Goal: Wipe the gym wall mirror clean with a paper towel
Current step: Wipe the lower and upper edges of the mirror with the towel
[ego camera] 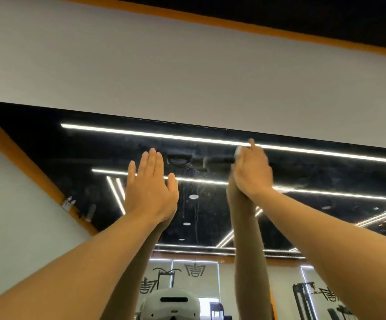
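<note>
Two bare arms reach up high in the head view, and both hands are on the big wall mirror (302,172) near its top edge. The left hand (150,192) lies flat on the glass with its fingers straight and close together, and it holds nothing. The right hand (253,172) presses a small white paper towel (238,151) against the glass, just under the top edge. Only a little bit of the towel peeks out past the fingers, so the rest is hidden behind the hand. One finger of that grip points straight up, but how the other fingers sit on the towel cannot be told from here. The mirror looks dusty and smeary, with drip lines running down between the two hands. Long white light strips (155,133) show in the glass, and a white headset (171,303) shows at the bottom. A pale wall (187,72) sits above the mirror with an orange stripe (233,25) on top. The paper towel is probably very light, soft and floppy, and it may tear or ball up if it gets wet. It is best held bunched under flat fingers, so it stays put while it rubs. The mirror is hard and smooth but can break, so a firm, even push seems safer than a sharp poke.
</note>
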The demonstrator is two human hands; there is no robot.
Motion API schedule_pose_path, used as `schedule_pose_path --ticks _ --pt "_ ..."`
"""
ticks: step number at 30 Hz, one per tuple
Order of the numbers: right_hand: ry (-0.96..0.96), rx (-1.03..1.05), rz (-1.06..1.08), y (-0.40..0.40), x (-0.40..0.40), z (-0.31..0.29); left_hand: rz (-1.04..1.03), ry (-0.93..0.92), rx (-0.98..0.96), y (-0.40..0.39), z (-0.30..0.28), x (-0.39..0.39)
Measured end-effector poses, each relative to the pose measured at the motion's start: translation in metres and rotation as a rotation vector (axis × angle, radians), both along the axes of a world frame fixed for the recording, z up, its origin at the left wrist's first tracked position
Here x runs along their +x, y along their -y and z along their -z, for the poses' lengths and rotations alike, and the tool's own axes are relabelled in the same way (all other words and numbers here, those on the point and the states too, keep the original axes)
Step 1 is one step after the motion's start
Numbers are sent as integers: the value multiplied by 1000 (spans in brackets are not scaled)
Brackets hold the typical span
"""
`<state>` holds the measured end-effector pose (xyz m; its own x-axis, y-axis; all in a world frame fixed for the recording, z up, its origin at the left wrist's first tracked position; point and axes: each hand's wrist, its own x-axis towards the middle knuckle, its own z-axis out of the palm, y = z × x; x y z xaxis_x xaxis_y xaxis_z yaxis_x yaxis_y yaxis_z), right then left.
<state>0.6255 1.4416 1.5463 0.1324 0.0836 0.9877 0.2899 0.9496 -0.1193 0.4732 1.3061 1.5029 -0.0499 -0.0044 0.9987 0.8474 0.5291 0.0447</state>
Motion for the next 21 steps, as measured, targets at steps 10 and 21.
schedule_pose_path --ticks 10,21 --pt "516 520 101 112 -102 8 -48 -98 -89 74 39 -67" --pt "50 -119 20 -78 60 23 -68 -192 -41 66 38 -78"
